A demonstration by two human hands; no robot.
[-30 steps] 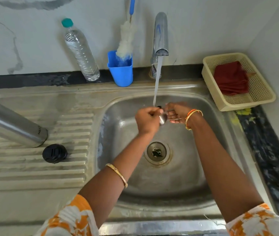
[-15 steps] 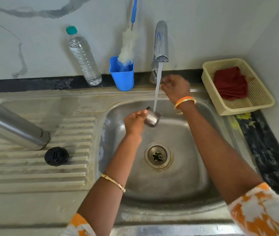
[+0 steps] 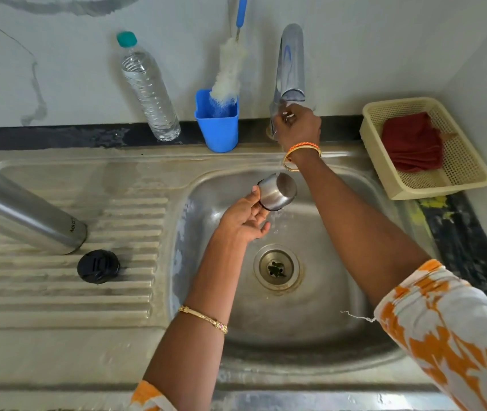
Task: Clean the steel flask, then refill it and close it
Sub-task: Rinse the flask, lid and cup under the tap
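The right hand (image 3: 298,126) has left the steel cap (image 3: 277,191) and now grips the tap (image 3: 289,63) lever. The left hand (image 3: 245,218) holds the cap alone; rinsing looks nearly over.

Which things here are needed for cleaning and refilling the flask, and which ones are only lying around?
For the job:
flask, lying on the drainboard
black lid, beside it
steel cap, in the left hand
tap, under the right hand
brush in the blue cup
water bottle

Lying about:
basket
red cloth
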